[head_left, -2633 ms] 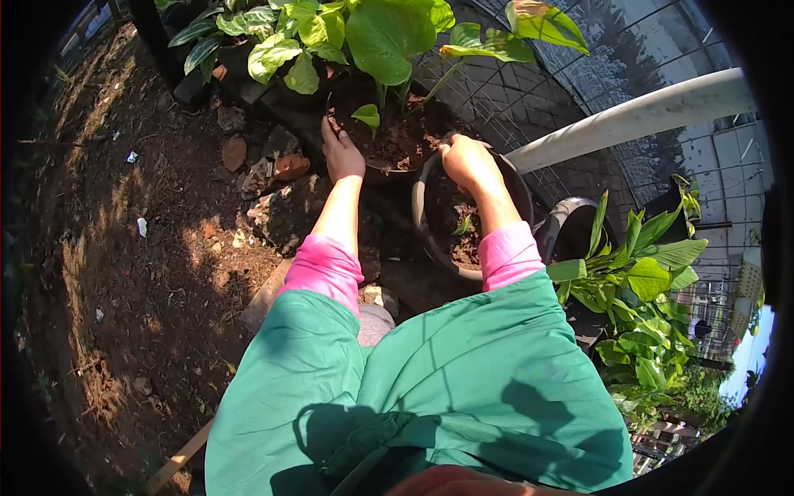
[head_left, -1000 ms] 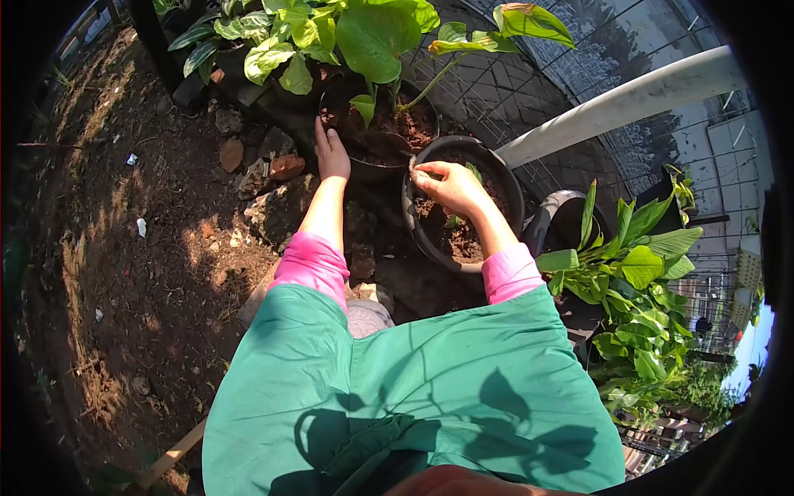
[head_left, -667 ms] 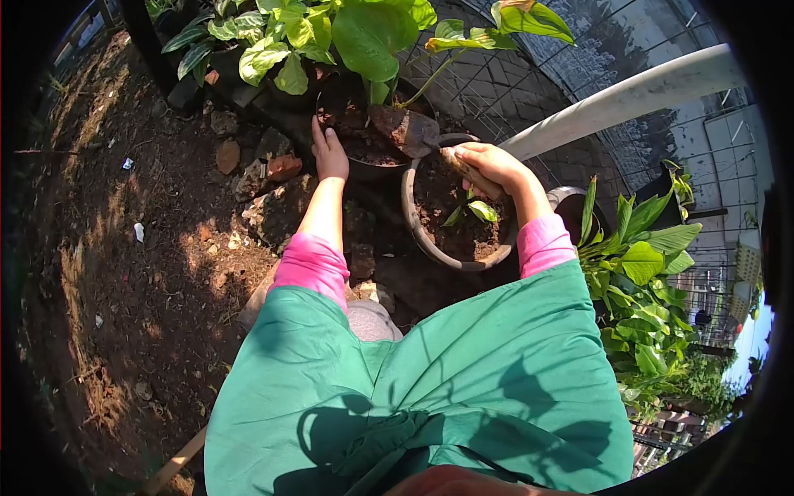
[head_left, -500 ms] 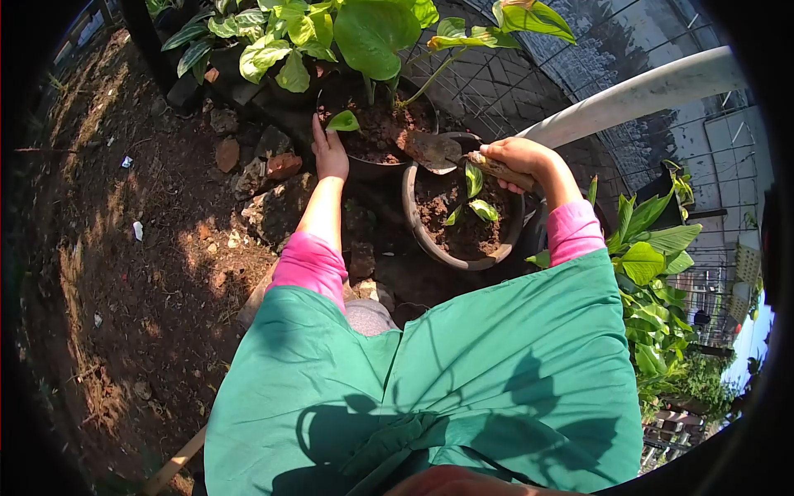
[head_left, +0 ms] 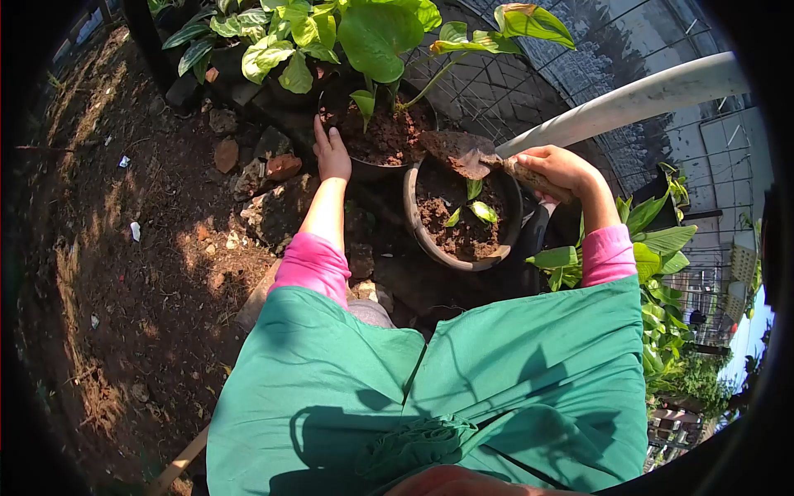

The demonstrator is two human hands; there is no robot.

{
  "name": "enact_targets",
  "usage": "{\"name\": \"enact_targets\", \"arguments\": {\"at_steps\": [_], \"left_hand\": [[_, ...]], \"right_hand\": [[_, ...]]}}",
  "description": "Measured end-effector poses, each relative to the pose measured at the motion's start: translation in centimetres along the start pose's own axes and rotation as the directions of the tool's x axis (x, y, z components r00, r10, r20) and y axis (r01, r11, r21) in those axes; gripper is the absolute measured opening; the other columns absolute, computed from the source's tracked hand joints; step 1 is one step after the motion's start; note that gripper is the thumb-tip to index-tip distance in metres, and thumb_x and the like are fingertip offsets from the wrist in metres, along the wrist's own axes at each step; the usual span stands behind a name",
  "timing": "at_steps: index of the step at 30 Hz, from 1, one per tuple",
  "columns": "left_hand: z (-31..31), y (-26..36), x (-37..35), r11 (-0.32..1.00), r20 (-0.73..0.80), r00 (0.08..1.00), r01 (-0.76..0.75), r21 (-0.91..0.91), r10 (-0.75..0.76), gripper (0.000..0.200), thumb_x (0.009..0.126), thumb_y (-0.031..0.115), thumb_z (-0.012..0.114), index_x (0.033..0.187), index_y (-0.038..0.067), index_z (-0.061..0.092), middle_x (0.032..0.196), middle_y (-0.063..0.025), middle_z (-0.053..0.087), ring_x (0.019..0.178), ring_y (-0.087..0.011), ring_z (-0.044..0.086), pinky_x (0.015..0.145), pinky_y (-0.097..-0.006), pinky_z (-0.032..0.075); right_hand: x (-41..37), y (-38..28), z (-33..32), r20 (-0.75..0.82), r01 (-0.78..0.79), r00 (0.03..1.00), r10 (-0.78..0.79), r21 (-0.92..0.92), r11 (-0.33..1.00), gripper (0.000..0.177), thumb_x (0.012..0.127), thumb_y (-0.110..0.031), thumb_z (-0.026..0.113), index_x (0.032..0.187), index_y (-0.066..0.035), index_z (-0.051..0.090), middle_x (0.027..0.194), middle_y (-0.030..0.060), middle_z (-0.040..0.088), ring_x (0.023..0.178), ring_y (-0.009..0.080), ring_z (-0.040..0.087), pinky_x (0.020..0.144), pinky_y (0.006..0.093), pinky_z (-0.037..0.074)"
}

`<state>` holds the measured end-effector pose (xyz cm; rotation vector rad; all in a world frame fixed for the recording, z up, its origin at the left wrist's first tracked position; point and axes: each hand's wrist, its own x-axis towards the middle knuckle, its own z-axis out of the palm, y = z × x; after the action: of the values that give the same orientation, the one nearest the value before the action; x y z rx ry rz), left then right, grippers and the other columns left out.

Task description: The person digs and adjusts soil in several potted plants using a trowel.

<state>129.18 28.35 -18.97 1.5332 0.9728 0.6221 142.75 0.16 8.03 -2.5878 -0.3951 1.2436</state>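
My left hand (head_left: pixel 331 151) rests with fingers stretched out against the near left side of a dark pot (head_left: pixel 385 163). Brown soil (head_left: pixel 389 136) and a large-leaved green plant (head_left: pixel 379 40) fill that pot. My right hand (head_left: pixel 558 171) is wrapped round the handle of a garden trowel (head_left: pixel 475 160). Its soil-covered blade points left, above the far rim of a second, grey-brown pot (head_left: pixel 430 242). Inside this nearer pot, a small green seedling (head_left: pixel 483 212) stands in clumpy soil. Part of the trowel handle is hidden by my fingers.
Stones and brick pieces (head_left: pixel 283 167) lie left of the pots, beside bare dirt ground (head_left: pixel 141 273). A pale curved pipe (head_left: pixel 628 99) crosses a wire fence at the upper right. Leafy plants (head_left: pixel 662 248) grow on the right.
My right hand and the trowel have moved right, away from the far pot's soil and over the nearer pot. A small leaf by my left hand now hangs more upright. My left hand stays by the pot.
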Motion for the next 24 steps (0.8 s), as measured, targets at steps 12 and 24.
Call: {"name": "enact_targets", "arguments": {"at_steps": [12, 24], "left_hand": [[0.0, -0.9, 0.5, 0.999, 0.000, 0.999, -0.044, 0.025, 0.044, 0.054, 0.099, 0.041, 0.034, 0.149, 0.029, 0.016, 0.139, -0.0285, 0.035, 0.121, -0.0443, 0.046, 0.103, -0.0455, 0.036], [0.1, -0.7, 0.3, 0.999, -0.007, 0.999, -0.042, 0.019, 0.042, 0.054, 0.099, 0.041, 0.034, 0.149, 0.031, 0.016, 0.135, -0.0280, 0.037, 0.118, -0.0434, 0.048, 0.102, -0.0451, 0.037]], "right_hand": [[2.3, 3.5, 13.1, -0.355, 0.262, 0.637, -0.684, -0.735, 0.626, 0.052, 0.078, -0.010, 0.066, 0.127, -0.020, 0.054, 0.094, 0.0122, 0.054, 0.084, 0.0308, 0.057, 0.074, 0.0392, 0.052], [-6.0, 3.9, 10.4, -0.364, 0.249, 0.669, -0.649, -0.712, 0.656, 0.054, 0.074, -0.010, 0.069, 0.125, -0.021, 0.056, 0.083, 0.0077, 0.049, 0.078, 0.0265, 0.057, 0.064, 0.0386, 0.050]]}}
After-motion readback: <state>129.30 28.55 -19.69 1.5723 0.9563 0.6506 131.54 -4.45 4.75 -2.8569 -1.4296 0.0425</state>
